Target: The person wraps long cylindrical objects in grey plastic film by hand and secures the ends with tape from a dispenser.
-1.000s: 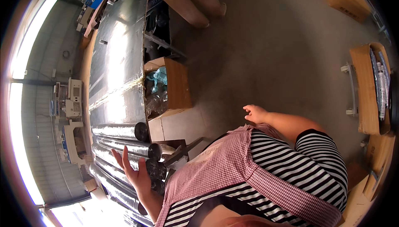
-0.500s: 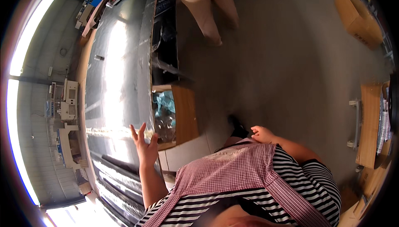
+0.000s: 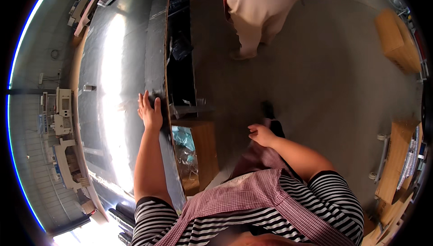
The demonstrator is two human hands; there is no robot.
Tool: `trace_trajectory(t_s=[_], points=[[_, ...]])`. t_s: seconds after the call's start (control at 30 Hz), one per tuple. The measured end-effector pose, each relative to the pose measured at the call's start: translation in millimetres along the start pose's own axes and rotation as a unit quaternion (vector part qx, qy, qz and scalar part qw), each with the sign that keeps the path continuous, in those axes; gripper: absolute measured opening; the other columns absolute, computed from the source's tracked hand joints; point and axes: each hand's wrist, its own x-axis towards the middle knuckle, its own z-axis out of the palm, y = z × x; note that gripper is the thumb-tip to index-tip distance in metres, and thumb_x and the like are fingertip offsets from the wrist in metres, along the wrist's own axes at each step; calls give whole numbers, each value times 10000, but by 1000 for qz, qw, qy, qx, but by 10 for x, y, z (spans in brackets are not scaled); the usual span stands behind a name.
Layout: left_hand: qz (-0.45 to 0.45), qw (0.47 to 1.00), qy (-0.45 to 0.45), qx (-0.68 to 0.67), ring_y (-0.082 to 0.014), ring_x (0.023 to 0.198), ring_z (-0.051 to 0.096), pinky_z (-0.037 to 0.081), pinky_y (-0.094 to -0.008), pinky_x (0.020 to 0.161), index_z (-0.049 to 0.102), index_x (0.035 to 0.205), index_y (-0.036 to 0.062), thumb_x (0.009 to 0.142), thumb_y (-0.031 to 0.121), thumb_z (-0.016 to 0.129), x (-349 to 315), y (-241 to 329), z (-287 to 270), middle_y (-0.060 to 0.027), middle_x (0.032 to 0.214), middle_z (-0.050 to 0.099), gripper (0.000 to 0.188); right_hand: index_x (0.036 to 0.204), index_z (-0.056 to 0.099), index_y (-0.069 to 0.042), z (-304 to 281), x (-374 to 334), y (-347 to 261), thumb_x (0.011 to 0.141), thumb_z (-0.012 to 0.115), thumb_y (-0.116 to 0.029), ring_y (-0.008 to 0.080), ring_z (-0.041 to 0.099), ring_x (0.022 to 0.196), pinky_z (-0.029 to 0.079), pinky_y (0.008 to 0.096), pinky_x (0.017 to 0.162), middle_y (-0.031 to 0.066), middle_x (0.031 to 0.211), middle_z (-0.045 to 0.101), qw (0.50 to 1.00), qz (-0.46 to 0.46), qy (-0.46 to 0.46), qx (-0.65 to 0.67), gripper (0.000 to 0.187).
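My left hand (image 3: pixel 150 112) is stretched out over the near edge of a long dark table (image 3: pixel 135 65); its fingers are spread and nothing is in them. It appears to rest on the tabletop beside the edge, though contact is hard to confirm. In front of my body, above the floor, hangs my right hand (image 3: pixel 261 134), its fingers loosely curled with no object showing. Just below the table edge stands an open cardboard box (image 3: pixel 205 151), holding light-blue crumpled plastic (image 3: pixel 183 137) and clear wrap.
Ahead, another person (image 3: pixel 261 11) in beige trousers stands on the grey floor. Black bags (image 3: pixel 181 47) lie under the table. Sewing machines (image 3: pixel 63 110) line the far left. Cardboard boxes (image 3: pixel 397 41) and a wheeled trolley (image 3: pixel 382 156) stand at right. A small cylinder (image 3: pixel 89 88) sits on the table.
I have moved forward along the table, so the box and cylinder sit lower in view. My left hand has reached farther ahead along the edge. The other person has shifted right.
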Motion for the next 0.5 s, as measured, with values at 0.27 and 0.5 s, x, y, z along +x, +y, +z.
trace_trajectory(t_s=[0.27, 0.5], points=[[43, 998, -3, -44, -417, 1437, 265, 198, -504, 1171, 387, 1463, 7, 990, 283, 461, 39, 175, -94, -246, 1538, 314, 552, 1264, 575, -25, 101, 3090, -334, 893, 633, -279, 333, 631, 1094, 501, 416, 939, 164, 1161, 664, 989, -29, -72, -122, 453], [-10, 996, -81, -24, -465, 1445, 222, 177, -583, 1155, 318, 1472, -35, 1004, 452, 359, 114, 217, -148, -286, 1556, 235, 676, 1243, 587, -34, 336, 5636, -590, 905, 613, -319, 375, 604, 1130, 491, 449, 964, 199, 1198, 645, 994, -43, 34, -91, 443]])
